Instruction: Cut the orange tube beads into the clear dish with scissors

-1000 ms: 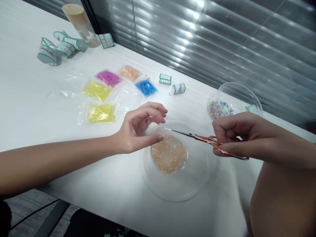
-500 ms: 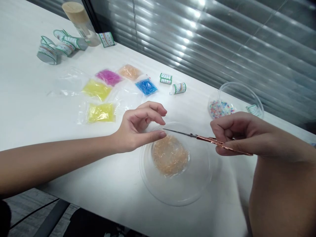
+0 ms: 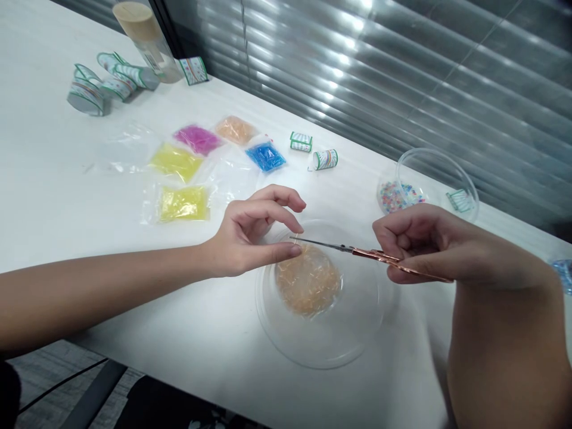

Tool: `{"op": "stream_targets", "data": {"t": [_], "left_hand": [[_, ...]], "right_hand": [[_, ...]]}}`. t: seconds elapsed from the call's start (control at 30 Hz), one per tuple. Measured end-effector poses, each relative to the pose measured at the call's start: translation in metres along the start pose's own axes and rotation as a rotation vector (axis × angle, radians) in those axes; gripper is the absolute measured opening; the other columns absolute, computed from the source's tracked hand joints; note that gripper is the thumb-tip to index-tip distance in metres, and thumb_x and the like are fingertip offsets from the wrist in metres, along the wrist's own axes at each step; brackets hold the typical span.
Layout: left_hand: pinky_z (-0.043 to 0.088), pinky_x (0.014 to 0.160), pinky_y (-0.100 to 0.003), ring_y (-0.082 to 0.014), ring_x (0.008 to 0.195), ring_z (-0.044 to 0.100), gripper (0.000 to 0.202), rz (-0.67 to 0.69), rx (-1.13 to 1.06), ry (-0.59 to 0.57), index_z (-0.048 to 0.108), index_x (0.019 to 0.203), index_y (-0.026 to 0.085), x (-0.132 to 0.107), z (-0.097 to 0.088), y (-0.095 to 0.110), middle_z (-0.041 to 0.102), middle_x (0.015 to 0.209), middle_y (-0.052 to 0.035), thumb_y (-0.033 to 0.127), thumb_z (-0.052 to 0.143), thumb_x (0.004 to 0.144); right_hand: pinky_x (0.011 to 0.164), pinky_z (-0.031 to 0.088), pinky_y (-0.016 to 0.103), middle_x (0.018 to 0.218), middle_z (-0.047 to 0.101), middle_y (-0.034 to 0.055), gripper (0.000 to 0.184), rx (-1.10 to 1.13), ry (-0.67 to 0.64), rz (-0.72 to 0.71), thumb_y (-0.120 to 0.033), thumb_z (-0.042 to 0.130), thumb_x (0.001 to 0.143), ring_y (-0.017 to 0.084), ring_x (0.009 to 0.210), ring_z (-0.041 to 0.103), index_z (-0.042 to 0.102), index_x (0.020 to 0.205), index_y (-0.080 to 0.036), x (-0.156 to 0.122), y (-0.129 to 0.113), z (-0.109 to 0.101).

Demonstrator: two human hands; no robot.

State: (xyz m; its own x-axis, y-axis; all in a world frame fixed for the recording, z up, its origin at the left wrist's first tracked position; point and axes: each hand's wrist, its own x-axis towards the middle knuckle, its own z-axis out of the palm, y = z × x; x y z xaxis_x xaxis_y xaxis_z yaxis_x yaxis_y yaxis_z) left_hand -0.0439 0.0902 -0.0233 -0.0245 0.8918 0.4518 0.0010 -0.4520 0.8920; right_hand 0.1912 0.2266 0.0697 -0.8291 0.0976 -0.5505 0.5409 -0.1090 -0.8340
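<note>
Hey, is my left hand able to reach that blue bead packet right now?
Probably yes: the blue bead packet lies just beyond the left hand, nothing visible between, though the scissors point at its fingertips.

The worktop [image 3: 201,333] is bright at the left and middle, greying toward the lower right, where a soft shadow lies beside the right forearm [image 3: 504,351]. Broken streaks of glare run down the blinds [image 3: 379,77] at the top; the lower yellow packet [image 3: 184,204] and copper scissors [image 3: 373,255] glint. Fine detail looks smeared, the beads [image 3: 395,195] at right blurring together.
</note>
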Motion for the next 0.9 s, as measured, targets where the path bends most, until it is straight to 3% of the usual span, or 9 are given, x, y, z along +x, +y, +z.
{"op": "stream_targets", "data": {"t": [0.37, 0.9], "left_hand": [[0.056, 0.084, -0.031, -0.0186, 0.099, 0.061, 0.024, 0.009, 0.029, -0.010, 0.074, 0.086, 0.022, 0.001, 0.000, 0.000, 0.061, 0.106, -0.0075, 0.011, 0.081, 0.066], [0.056, 0.087, -0.034, -0.0212, 0.100, 0.062, 0.018, 0.048, 0.095, -0.084, 0.072, 0.082, 0.020, 0.001, -0.002, 0.002, 0.061, 0.107, -0.0098, 0.014, 0.080, 0.067]], "right_hand": [[0.039, 0.012, 0.021, 0.048, 0.028, -0.0101, 0.034, -0.020, -0.006, 0.015, -0.027, 0.068, 0.083, 0.003, 0.044, 0.020, 0.043, 0.061, -0.019, -0.002, -0.004, 0.000], [0.040, 0.020, 0.018, 0.048, 0.032, -0.0088, 0.033, -0.073, 0.003, 0.108, -0.022, 0.073, 0.076, 0.004, 0.045, 0.025, 0.046, 0.058, -0.018, -0.009, -0.011, 0.004]]}}
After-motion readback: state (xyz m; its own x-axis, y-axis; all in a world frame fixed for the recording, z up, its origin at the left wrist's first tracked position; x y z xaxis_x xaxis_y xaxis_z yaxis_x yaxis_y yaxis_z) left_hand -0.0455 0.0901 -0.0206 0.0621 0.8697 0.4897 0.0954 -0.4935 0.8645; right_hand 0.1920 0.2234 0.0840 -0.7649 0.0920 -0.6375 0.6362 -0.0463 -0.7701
